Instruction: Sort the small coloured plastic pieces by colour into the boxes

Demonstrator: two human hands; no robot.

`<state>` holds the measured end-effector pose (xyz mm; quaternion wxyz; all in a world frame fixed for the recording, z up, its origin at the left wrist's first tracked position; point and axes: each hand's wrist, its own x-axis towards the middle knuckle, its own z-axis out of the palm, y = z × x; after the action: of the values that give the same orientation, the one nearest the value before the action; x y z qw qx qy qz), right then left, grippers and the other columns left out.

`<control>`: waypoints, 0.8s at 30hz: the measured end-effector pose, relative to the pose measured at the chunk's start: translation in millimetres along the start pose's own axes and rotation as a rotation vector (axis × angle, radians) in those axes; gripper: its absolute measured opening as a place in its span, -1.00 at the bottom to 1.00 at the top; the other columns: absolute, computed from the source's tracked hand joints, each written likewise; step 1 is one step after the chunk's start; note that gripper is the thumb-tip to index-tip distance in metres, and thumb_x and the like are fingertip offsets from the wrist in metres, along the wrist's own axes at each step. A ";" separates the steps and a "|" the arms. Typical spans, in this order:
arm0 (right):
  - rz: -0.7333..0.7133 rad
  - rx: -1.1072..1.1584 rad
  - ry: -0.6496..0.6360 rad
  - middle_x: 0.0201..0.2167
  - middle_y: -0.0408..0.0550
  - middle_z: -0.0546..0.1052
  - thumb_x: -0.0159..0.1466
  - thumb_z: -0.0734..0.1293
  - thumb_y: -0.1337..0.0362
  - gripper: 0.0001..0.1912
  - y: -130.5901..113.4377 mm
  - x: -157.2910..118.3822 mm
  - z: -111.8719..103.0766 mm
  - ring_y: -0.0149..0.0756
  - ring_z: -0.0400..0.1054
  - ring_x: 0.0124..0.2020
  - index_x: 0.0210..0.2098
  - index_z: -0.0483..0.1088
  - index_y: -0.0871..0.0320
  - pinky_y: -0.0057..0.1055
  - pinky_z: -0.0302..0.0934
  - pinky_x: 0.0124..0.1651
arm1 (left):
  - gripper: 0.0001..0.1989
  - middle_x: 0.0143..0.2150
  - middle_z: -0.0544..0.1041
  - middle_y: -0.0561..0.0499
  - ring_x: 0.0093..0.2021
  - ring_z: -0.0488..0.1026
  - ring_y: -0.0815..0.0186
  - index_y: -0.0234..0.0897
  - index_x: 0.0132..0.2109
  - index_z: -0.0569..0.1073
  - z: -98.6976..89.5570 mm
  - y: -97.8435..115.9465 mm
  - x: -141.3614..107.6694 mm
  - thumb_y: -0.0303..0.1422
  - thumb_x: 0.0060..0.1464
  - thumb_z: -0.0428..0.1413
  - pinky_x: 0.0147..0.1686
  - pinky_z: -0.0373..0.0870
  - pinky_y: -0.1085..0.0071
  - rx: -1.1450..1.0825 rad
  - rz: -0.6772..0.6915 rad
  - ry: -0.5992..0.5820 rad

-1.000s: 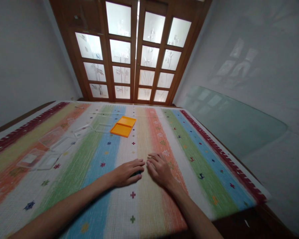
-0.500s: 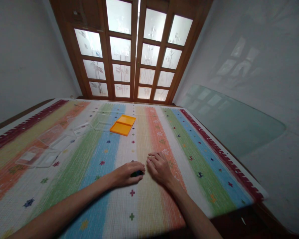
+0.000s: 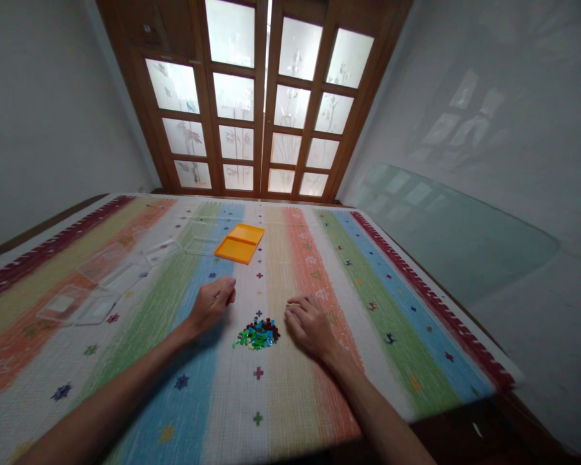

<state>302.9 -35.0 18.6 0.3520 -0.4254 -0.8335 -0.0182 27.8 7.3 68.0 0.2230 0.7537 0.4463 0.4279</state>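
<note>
A small pile of blue, green and dark brown pieces (image 3: 258, 334) lies on the striped tablecloth between my hands. Up and to the left of the pile, my left hand (image 3: 212, 302) is raised with its fingers closed; whatever it holds, if anything, is hidden. My right hand (image 3: 310, 325) rests on the cloth just right of the pile, fingers bent and close together, and their tips are too small to make out. Beyond my left hand sits an open orange case (image 3: 239, 243), lying flat.
Several clear plastic boxes, one of them an open box (image 3: 94, 309), lie on the left of the striped cloth (image 3: 290, 413). A glass panel (image 3: 455, 226) leans by the right wall. Wooden doors with glass panes (image 3: 261, 97) stand behind the table.
My left hand has moved up and left, away from the pile, and its fingers have closed. The pile it covered now shows. My right hand has stayed in place.
</note>
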 end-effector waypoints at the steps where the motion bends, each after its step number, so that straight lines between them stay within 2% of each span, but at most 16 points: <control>1: -0.002 0.002 -0.002 -0.24 0.06 0.59 0.43 0.19 0.36 -0.72 -0.6 0.3 0.2 -0.13 0.39 -0.14 -0.30 0.51 0.13 -0.12 0.27 -0.03 | -0.44 -0.63 0.28 0.08 -0.58 0.27 0.35 -0.21 -0.56 0.28 -5.1 -1.9 -2.4 -0.07 0.36 -0.21 -0.44 0.31 0.40 0.008 -0.039 0.017; 3: -0.009 0.004 0.000 -0.25 0.06 0.59 0.43 0.19 0.36 -0.72 -1.7 0.8 0.6 -0.14 0.38 -0.15 -0.31 0.51 0.14 -0.12 0.27 -0.05 | -0.46 -0.66 0.20 0.14 -0.64 0.19 0.38 -0.22 -0.52 0.31 -12.9 -5.4 -9.7 -0.07 0.35 -0.21 -0.52 0.24 0.42 0.005 -0.104 0.044; 6: -0.019 0.007 -0.010 -0.26 0.06 0.59 0.43 0.19 0.36 -0.71 -3.3 1.5 1.1 -0.15 0.36 -0.17 -0.34 0.50 0.16 -0.15 0.26 -0.07 | -0.59 -0.62 0.27 0.16 -0.61 0.25 0.38 -0.25 -0.33 0.43 -19.4 -9.8 -22.5 -0.10 0.31 -0.13 -0.53 0.25 0.45 -0.005 -0.130 0.029; 9: -0.035 0.043 -0.020 -0.27 0.05 0.58 0.42 0.19 0.37 -0.71 -5.5 2.7 0.3 -0.16 0.36 -0.20 -0.34 0.50 0.15 -0.18 0.27 -0.07 | -0.73 -0.55 0.36 0.14 -0.54 0.32 0.38 -0.27 -0.18 0.48 -22.4 -14.0 -33.6 -0.16 0.20 0.05 -0.49 0.29 0.47 0.032 -0.053 -0.103; 13: -0.056 0.190 -0.067 -0.22 0.04 0.59 0.39 0.27 0.33 -0.83 -10.4 4.4 -4.8 -0.16 0.39 -0.13 -0.23 0.52 0.16 -0.18 0.29 -0.02 | -0.85 -0.45 0.45 0.04 -0.43 0.39 0.33 -0.27 -0.25 0.51 -20.7 -18.0 -44.6 -0.33 0.13 0.07 -0.36 0.35 0.41 0.116 0.162 -0.327; 16: -0.056 0.301 -0.110 -0.13 0.05 0.58 0.32 0.36 0.29 -0.84 -13.8 4.5 -8.8 -0.15 0.38 -0.06 -0.13 0.54 0.15 -0.17 0.30 0.03 | -0.87 -0.40 0.45 0.00 -0.36 0.40 0.29 -0.27 -0.31 0.50 -14.5 -18.4 -50.9 -0.42 0.10 0.04 -0.30 0.34 0.38 0.162 0.280 -0.412; 20: -0.076 0.339 -0.142 -0.11 0.06 0.57 0.22 0.41 0.31 -0.70 -15.2 2.6 -7.3 -0.12 0.36 -0.05 -0.04 0.55 0.13 -0.12 0.31 0.05 | -0.90 -0.41 0.42 0.00 -0.37 0.37 0.30 -0.28 -0.33 0.47 -3.7 -17.6 -55.4 -0.44 0.11 0.06 -0.34 0.28 0.39 0.183 0.319 -0.421; 24: -0.087 0.324 -0.139 -0.11 0.08 0.56 0.23 0.42 0.31 -0.70 -14.7 1.6 -3.4 -0.10 0.36 -0.06 -0.04 0.55 0.13 -0.10 0.32 0.03 | -0.88 -0.41 0.42 0.00 -0.36 0.36 0.31 -0.29 -0.33 0.46 3.6 -17.5 -55.6 -0.46 0.17 0.05 -0.32 0.28 0.40 0.162 0.339 -0.397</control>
<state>293.6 -44.4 26.1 0.3564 -0.3267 -0.8656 0.1306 9.3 -31.7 28.7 0.1704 0.9020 0.2942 0.2660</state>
